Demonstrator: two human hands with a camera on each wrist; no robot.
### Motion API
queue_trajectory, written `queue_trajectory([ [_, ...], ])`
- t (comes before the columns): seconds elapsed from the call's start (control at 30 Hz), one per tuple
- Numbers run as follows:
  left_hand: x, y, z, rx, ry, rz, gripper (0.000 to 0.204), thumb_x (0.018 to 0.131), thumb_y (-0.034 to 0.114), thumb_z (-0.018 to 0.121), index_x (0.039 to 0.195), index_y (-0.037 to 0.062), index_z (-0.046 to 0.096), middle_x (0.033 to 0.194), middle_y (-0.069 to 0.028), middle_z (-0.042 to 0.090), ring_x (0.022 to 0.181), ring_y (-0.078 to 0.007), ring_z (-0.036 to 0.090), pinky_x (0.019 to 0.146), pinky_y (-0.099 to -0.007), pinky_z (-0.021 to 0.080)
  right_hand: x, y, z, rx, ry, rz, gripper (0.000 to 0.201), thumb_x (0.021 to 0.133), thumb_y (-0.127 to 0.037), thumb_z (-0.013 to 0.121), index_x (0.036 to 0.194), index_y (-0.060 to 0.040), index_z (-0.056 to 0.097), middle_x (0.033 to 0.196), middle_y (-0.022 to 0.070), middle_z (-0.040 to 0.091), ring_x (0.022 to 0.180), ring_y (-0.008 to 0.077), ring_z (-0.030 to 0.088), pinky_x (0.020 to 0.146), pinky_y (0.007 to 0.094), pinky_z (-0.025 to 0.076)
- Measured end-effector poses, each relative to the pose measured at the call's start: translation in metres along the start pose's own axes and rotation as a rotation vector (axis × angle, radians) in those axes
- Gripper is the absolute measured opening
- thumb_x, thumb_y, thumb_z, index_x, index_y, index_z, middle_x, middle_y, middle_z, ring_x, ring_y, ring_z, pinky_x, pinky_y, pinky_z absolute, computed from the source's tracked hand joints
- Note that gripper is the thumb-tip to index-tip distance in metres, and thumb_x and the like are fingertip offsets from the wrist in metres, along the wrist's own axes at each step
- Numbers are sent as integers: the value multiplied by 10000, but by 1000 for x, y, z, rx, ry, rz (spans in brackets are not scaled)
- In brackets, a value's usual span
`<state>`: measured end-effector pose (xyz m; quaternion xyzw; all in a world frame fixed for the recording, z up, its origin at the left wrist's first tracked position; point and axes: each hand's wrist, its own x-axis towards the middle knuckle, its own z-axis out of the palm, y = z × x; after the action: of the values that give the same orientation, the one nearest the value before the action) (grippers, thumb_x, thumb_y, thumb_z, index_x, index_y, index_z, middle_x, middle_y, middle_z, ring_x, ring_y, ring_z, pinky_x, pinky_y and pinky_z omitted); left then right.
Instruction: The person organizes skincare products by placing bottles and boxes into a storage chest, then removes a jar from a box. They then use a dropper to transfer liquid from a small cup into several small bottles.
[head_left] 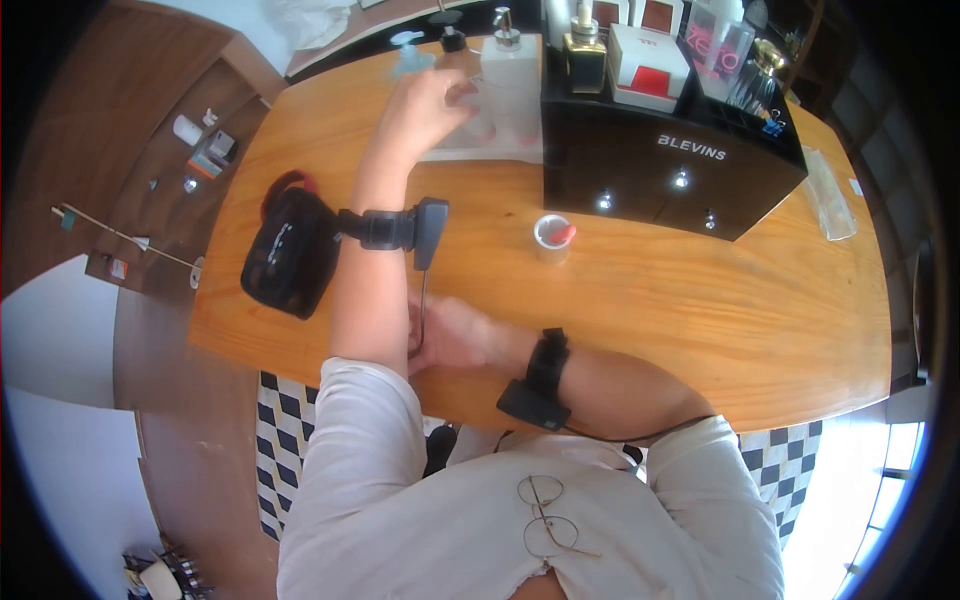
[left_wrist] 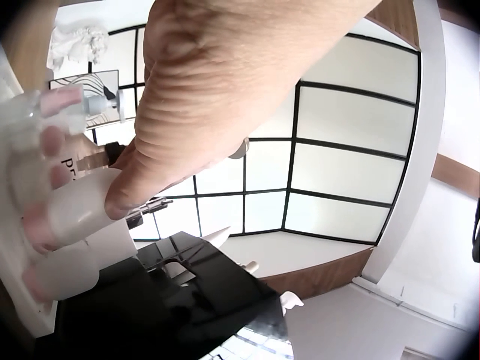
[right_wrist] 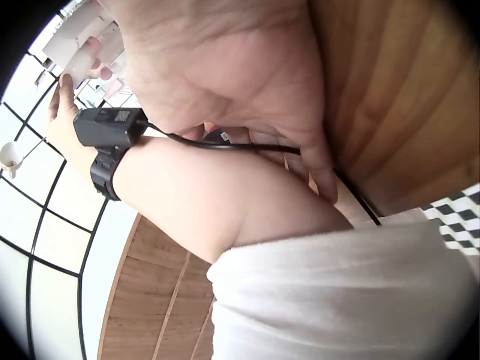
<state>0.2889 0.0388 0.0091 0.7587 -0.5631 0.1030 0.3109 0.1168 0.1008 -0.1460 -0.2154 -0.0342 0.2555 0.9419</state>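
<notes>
Of the two hands, the left hand [head_left: 430,108] has its thumb and fingers drawn together at the upper end of one frosted bottle [left_wrist: 82,210], which stands at the back of the table [head_left: 650,330], left of the drawer unit [head_left: 660,150]. One second frosted bottle [left_wrist: 64,276], also pink at its lower end, is just beside it. Three pump tops, one blue, one black and one silver, rise behind. The right hand [head_left: 455,335] lies low by the left forearm, fingers apart and loosely bent, partly hidden, with one cable [right_wrist: 247,147] crossing them. One black case [head_left: 290,250] lies left of that forearm; one small cup [head_left: 552,240] with one red item in it stands before the unit's three knobs
</notes>
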Motion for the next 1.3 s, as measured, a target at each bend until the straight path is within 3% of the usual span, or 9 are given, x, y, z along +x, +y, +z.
queue_trajectory([
  [0.13, -32, 23, -49, -32, -45, -68, 253, 790, 152, 775, 999, 16, 729, 916, -147, 737, 865, -242, 702, 811, -344, 525, -12, -6, 18, -65, -33, 3, 576, 1032, -485, 445, 1343, -1, 447, 1280, 216, 575, 1224, 352, 565, 1020, 599, 464],
  [0.23, -69, 39, -84, -61, -39, -38, 240, 818, 139, 764, 1021, 17, 724, 917, -119, 744, 883, -221, 704, 814, -340, 530, -14, -6, 18, -211, 51, -47, 563, 1024, -453, 487, 1350, 4, 438, 1262, 221, 579, 1220, 347, 565, 1035, 558, 471],
  [0.27, -82, 45, -94, -74, -41, -48, 233, 829, 134, 760, 1026, 16, 723, 921, -112, 745, 886, -211, 704, 813, -335, 532, -20, -5, 24, -271, 126, -87, 546, 1023, -436, 501, 1340, 7, 461, 1236, 212, 597, 1186, 319, 582, 1024, 491, 490],
  [0.37, -128, 68, -118, -138, -64, -97, 216, 856, 121, 750, 1041, 15, 722, 937, -91, 748, 889, -178, 703, 805, -313, 538, -42, -1, 38, -490, 227, -127, 495, 1022, -414, 511, 1304, -7, 506, 1209, 196, 614, 1147, 279, 595, 979, 442, 510],
  [0.5, -192, 103, -139, -259, -83, -147, 215, 867, 116, 753, 1054, 15, 722, 959, -80, 749, 868, -137, 702, 786, -276, 540, -95, 24, 79, -501, 321, -231, 456, 1023, -391, 515, 1291, -23, 533, 1168, 163, 644, 1074, 240, 628, 925, 392, 522],
  [0.6, -235, 122, -141, -339, -58, -122, 228, 862, 121, 765, 1060, 16, 722, 954, -70, 748, 850, -119, 700, 774, -260, 540, -125, 50, 95, -465, 356, -350, 449, 1023, -373, 528, 1305, -24, 526, 1118, 151, 670, 996, 218, 660, 895, 363, 536],
  [0.8, -306, 150, -134, -440, 29, -57, 234, 860, 116, 772, 1063, 12, 720, 953, -49, 745, 851, -102, 690, 772, -246, 534, -152, 105, 124, -542, 325, -525, 404, 1045, -341, 503, 1277, -12, 538, 1120, 153, 672, 999, 214, 671, 883, 352, 560],
  [1.03, -323, 161, -126, -626, 55, -47, 254, 856, 100, 772, 1086, 7, 717, 965, -57, 743, 863, -102, 686, 801, -259, 545, -157, 127, 131, -523, 424, -588, 331, 1042, -234, 526, 1267, 8, 544, 1133, 166, 672, 997, 213, 687, 892, 326, 577],
  [1.3, -318, 145, -102, -754, 183, -94, 264, 897, 120, 740, 1132, 4, 703, 995, -65, 716, 908, -109, 658, 813, -263, 539, -138, 115, 114, -384, 285, -571, 320, 1016, -185, 579, 1279, -4, 547, 1118, 161, 685, 1018, 210, 684, 907, 320, 565],
])
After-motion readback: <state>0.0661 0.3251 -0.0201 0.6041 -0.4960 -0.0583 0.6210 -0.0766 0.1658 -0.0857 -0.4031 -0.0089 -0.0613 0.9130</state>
